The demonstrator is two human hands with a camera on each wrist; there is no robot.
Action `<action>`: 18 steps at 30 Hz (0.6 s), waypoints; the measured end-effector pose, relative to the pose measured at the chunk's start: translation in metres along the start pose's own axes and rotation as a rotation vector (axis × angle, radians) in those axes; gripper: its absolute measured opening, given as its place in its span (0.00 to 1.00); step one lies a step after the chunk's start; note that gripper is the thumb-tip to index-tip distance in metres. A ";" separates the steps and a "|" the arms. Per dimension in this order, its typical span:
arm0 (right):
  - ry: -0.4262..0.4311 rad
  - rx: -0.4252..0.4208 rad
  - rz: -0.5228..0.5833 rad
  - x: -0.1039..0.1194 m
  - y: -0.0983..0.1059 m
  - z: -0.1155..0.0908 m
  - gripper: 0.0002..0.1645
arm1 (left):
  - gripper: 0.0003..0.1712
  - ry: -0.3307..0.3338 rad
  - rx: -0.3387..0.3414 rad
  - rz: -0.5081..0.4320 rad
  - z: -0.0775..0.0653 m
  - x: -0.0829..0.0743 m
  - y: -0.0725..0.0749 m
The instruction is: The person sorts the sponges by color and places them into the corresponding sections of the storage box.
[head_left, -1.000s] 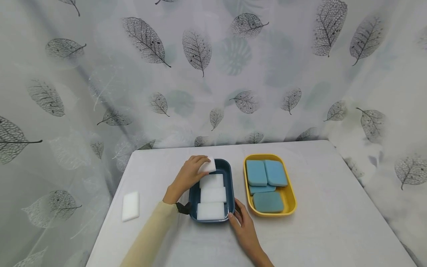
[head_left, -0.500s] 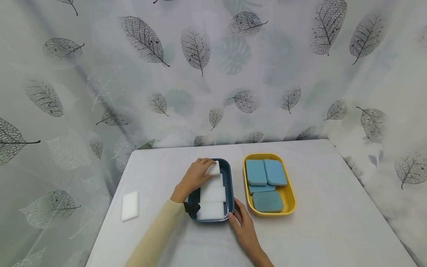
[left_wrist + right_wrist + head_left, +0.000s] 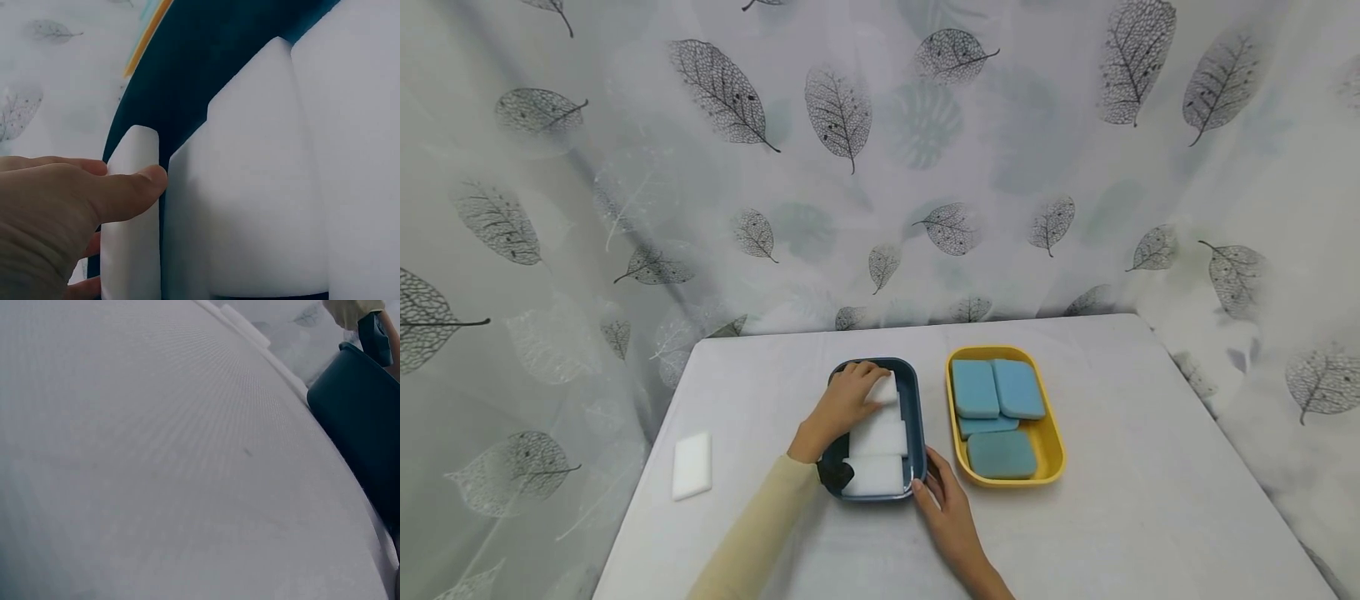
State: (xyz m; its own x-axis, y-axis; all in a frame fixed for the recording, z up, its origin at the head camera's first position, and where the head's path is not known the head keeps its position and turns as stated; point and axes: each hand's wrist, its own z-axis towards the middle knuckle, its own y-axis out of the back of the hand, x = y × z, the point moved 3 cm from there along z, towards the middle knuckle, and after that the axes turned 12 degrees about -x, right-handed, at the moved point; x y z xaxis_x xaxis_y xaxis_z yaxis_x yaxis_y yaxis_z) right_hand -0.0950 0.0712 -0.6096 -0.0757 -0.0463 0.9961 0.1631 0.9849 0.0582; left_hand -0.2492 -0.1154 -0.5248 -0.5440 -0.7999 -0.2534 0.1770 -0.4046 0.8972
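Observation:
In the head view my left hand point(image 3: 841, 402) holds a white sponge point(image 3: 887, 388) at the far end of a dark blue tray point(image 3: 917, 433). The left wrist view shows this sponge point(image 3: 132, 250) standing on edge, with the left thumb on one face and fingers on the other. Beside it, several more white sponges point(image 3: 262, 175) line the tray in an overlapping row. At the tray's near right corner my right hand point(image 3: 953, 521) holds the rim, thumb on the front side and fingers along the right side. The right wrist view catches only the tray's outer wall point(image 3: 356, 419).
To the right stands a yellow tray point(image 3: 1058, 442) with several blue sponges point(image 3: 1002, 454). Another white sponge point(image 3: 692, 465) lies alone on the white tablecloth point(image 3: 1135, 467) at the left. A leaf-patterned curtain point(image 3: 880, 200) hangs behind the table.
My left hand has carried its sponge rightward and slightly nearer, from the tray's far left edge to just behind the row of sponges. The right hand has stayed at the corner.

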 end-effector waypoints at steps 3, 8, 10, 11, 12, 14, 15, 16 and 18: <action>-0.006 -0.009 -0.005 -0.002 -0.001 0.000 0.36 | 0.33 -0.003 0.003 0.003 -0.001 0.000 0.000; 0.006 -0.011 0.001 -0.002 0.000 0.000 0.37 | 0.33 0.017 0.019 0.004 0.000 0.000 -0.001; 0.012 -0.009 0.004 -0.002 -0.001 0.000 0.37 | 0.32 0.026 0.026 -0.003 0.000 0.000 -0.001; 0.006 -0.011 0.008 -0.002 -0.001 0.000 0.37 | 0.32 0.031 0.031 -0.009 0.000 0.000 -0.002; 0.007 -0.011 0.006 -0.002 -0.002 -0.001 0.37 | 0.31 0.032 0.032 -0.012 0.000 0.000 -0.002; 0.011 -0.011 0.003 -0.002 -0.002 -0.001 0.37 | 0.30 0.032 0.030 -0.024 0.000 0.000 -0.002; 0.013 -0.012 0.002 -0.002 -0.002 -0.001 0.37 | 0.28 0.028 0.028 -0.029 0.000 0.000 -0.003; 0.016 -0.013 0.003 -0.002 -0.002 -0.001 0.36 | 0.26 0.025 0.026 -0.038 0.000 0.001 -0.003; 0.022 -0.015 0.003 -0.001 -0.002 -0.001 0.36 | 0.23 0.018 0.022 -0.052 0.000 0.001 -0.004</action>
State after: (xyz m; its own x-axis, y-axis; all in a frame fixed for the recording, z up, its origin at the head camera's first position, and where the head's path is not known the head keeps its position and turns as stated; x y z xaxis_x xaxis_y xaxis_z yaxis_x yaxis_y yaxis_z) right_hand -0.0943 0.0694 -0.6104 -0.0537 -0.0475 0.9974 0.1777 0.9825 0.0563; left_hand -0.2502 -0.1143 -0.5281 -0.5369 -0.7861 -0.3062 0.1306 -0.4360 0.8904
